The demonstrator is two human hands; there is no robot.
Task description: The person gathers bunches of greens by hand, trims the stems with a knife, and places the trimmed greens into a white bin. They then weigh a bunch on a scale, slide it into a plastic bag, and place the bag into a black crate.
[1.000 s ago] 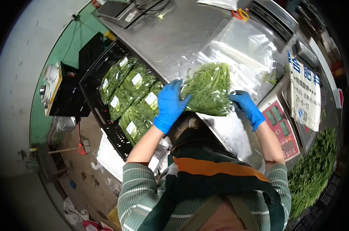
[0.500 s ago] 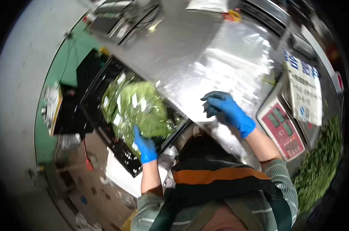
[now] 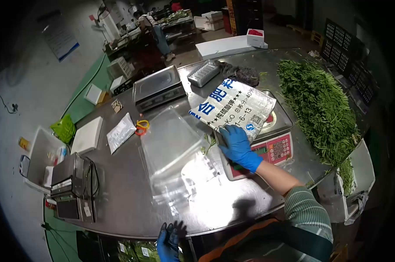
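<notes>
My right hand (image 3: 239,148), in a blue glove, is at the lower edge of a white printed sack (image 3: 236,107) with blue characters. Its fingers are bent over that edge and appear closed on it. Under the sack is a red and white digital scale (image 3: 279,149) with a metal pan. My left hand (image 3: 167,245), also blue-gloved, hangs low at the table's front edge, fingers apart and holding nothing. Beside and below it, bagged greens (image 3: 136,249) show partly beneath the table edge. Clear plastic bags (image 3: 171,139) lie flat between the hands.
A heap of leafy greens (image 3: 317,105) lies right of the scale, with a white bin (image 3: 359,170) below. Another scale (image 3: 158,87), a metal tray (image 3: 204,73), a white packet (image 3: 121,132) and yellow and red bands (image 3: 142,127) are on the table. A person (image 3: 159,37) stands far back.
The view has swung up from the crate to the table. My left hand has come off the bagged greens. My right hand has gone from above the clear bags to the printed sack.
</notes>
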